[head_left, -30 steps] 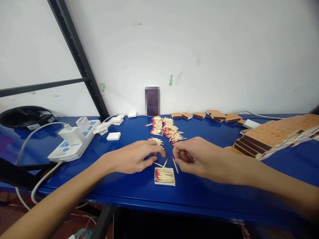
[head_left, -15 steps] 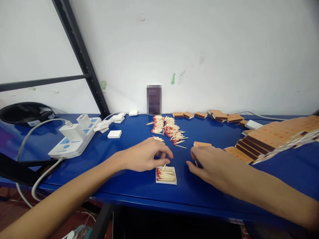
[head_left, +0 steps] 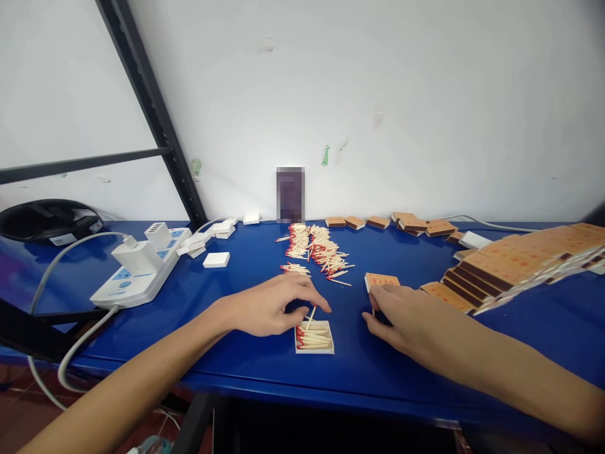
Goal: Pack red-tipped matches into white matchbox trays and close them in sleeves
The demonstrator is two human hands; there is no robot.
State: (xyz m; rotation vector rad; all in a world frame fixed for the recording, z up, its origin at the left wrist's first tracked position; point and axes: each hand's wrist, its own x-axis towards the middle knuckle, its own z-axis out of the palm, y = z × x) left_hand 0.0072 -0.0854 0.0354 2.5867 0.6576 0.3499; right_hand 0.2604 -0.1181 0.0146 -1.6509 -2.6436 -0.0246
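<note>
A: Left hand (head_left: pixel 274 307)?
B: Thumb and index finger parted, over the far-left part of the white tray (head_left: pixel 316 352). One tilted match (head_left: pixel 311 317) shows in the gap between them, lower end in the tray. Can't tell if the thumb touches it.
A: Tray contents?
B: Matches lying crosswise, red heads left. It sits on the blue tabletop (head_left: pixel 255 372), between the hands, nearer the left.
A: Right hand (head_left: pixel 406 321)?
B: At the orange matchbox (head_left: pixel 384 280), fingers overlapping its near edge, thumb apart, nearer the viewer. Bit of a matchstick (head_left: pixel 373 311) shows by the index finger. Gripped or not, can't tell; the other fingers are hidden.
A: Beyond?
B: Match pile (head_left: pixel 326 249), past both hands.
</note>
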